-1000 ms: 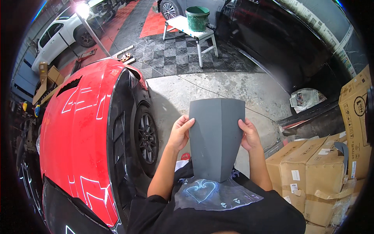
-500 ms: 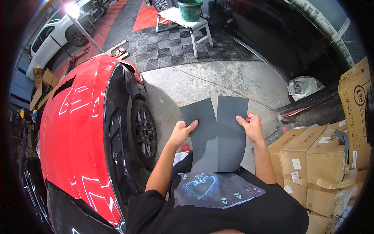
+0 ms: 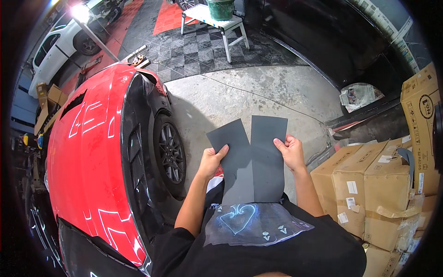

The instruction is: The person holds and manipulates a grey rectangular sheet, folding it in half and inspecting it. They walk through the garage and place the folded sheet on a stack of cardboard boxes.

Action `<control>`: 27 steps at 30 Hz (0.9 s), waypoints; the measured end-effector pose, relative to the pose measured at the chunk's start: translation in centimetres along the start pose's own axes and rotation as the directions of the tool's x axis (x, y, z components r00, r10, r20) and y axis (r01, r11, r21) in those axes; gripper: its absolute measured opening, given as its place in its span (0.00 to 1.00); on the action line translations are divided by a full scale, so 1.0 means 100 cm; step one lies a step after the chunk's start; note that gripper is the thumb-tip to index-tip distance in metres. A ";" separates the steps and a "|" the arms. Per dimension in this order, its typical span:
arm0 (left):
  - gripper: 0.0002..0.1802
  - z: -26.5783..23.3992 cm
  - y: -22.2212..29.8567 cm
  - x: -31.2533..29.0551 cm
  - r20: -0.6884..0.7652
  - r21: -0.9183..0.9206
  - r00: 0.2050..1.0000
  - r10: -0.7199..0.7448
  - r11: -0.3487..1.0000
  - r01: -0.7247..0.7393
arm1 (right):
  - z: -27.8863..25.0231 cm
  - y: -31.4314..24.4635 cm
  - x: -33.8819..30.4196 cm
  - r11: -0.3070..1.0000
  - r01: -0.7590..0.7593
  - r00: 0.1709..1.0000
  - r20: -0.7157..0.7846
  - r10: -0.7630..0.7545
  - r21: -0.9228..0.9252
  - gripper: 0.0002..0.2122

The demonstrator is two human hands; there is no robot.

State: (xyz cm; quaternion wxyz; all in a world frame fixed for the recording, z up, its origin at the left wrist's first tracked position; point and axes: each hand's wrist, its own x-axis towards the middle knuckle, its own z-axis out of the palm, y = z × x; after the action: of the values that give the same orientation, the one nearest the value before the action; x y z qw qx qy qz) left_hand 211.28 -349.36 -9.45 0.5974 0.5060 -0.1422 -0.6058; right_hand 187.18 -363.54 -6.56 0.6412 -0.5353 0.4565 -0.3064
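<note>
A matte dark grey sheet of sandpaper [image 3: 267,159] is held up in front of my chest, split from its top edge part of the way down the middle. Below the split a straight crease runs to the lower edge, and the two halves are still joined there. My left hand [image 3: 212,160] pinches the outer edge of the left half, thumb on top. On the right half's outer edge, my right hand [image 3: 290,151] grips in the same way. The fingers behind the sheet are mostly hidden. The left half tilts outward, while the right one stands nearly straight.
To the left stands a red car [image 3: 99,152] with a black fender and dark wheel [image 3: 171,150]. Stacked cardboard boxes [image 3: 348,177] are close on my right. Ahead, a green bucket [image 3: 220,10] sits on a white step bench [image 3: 207,17]. A white vehicle [image 3: 53,51] is farther back.
Both hands and the sheet have shifted slightly left in view, along with a small tilt of the view. The split looks about as deep as before.
</note>
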 end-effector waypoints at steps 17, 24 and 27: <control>0.13 -0.018 -0.018 -0.040 0.117 -0.361 0.991 -0.060 0.928 0.099 | 0.011 -0.014 -0.003 0.989 0.078 0.996 -0.054 -0.071 0.128 0.10; 0.11 0.008 -0.009 -0.070 -0.046 -0.152 0.999 0.012 0.988 -0.019 | 0.007 -0.022 -0.036 0.832 -0.231 0.973 0.141 0.185 0.504 0.15; 0.11 0.005 -0.011 -0.070 -0.150 -0.113 0.987 0.059 0.991 -0.076 | 0.009 -0.005 -0.052 0.730 -0.394 0.918 0.278 0.283 0.558 0.15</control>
State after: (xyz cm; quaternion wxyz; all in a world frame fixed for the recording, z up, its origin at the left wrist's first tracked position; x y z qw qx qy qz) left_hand 208.64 -343.25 -7.01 0.6554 0.5074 -0.0790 -0.5539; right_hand 185.96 -358.74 -4.73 0.8602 -0.2345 0.3669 -0.2653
